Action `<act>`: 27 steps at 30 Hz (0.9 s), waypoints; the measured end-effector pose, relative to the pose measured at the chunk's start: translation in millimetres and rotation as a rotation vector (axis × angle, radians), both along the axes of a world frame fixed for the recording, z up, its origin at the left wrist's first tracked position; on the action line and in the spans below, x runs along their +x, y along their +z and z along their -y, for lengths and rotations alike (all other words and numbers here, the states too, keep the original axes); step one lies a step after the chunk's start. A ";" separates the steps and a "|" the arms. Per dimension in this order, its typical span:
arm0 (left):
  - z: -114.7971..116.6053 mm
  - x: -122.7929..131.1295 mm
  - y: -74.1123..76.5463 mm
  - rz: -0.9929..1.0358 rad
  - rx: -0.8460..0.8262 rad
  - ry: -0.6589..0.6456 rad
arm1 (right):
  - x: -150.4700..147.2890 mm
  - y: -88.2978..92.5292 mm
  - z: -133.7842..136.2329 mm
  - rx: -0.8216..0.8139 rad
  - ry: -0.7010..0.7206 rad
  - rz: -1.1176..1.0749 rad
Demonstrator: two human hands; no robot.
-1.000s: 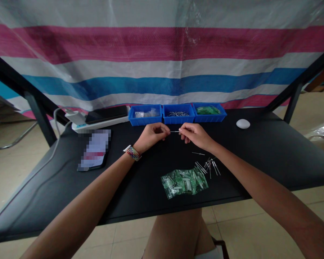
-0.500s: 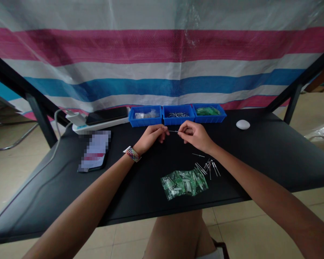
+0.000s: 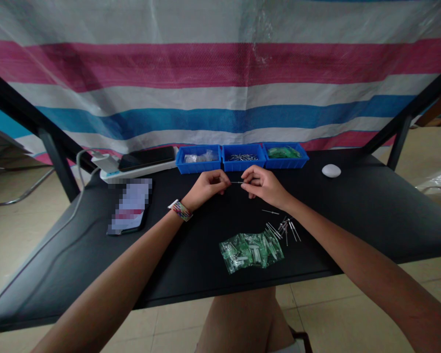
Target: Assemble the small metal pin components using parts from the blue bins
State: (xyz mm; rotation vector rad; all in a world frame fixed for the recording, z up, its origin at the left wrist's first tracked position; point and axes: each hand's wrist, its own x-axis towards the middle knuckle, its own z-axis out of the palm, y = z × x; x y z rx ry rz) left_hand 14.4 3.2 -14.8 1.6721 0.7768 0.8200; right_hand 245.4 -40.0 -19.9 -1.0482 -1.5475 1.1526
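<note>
Between my two hands a thin metal blind rivet lies level, just above the black table. My left hand is closed in a pinch on its left end. At the other end, the thumb and fingertips of my right hand grip it, hiding part of its body. A single loose rivet lies below my right hand, near a small pile of rivets. Beside that pile is a green clear plastic bag with several metal pieces in it.
Behind my hands stand three blue bins in a row, holding bags and loose metal pieces. A phone lies at left, near a white power strip bearing another dark phone. A white mouse sits at right.
My left fingers have shifted, with the thumb now lying against the fingertips at the rivet's end. The rivet sits slightly lower. Things on the table stay in place.
</note>
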 end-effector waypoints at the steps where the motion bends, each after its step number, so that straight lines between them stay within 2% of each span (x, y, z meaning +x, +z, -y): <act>1: 0.1 0.1 0.0 0.004 0.009 0.003 | -0.1 -0.1 -1.0 -0.025 0.001 -0.016; 7: -0.5 0.7 -2.2 0.000 0.035 0.005 | -0.9 -0.9 -4.5 -0.079 -0.002 -0.087; 13: -0.8 0.2 -3.3 -0.013 0.024 0.001 | 1.7 2.2 -4.0 0.015 -0.041 -0.056; 15: -1.6 -0.3 -4.3 0.002 0.000 -0.005 | 8.4 9.0 -4.1 0.150 -0.147 -0.003; 19: -3.6 -1.1 -7.7 0.029 -0.057 -0.015 | 30.3 26.5 -7.3 0.569 -0.548 0.120; 22: -3.9 -0.5 -8.2 0.009 -0.065 -0.002 | 44.6 32.3 -14.2 0.684 -0.738 0.183; 24: -3.2 0.5 -6.8 -0.021 -0.065 0.000 | 48.8 30.2 -20.3 0.668 -0.716 0.279; 27: -1.3 1.6 -3.3 -0.052 -0.045 0.006 | 47.3 22.8 -26.9 0.624 -0.511 0.497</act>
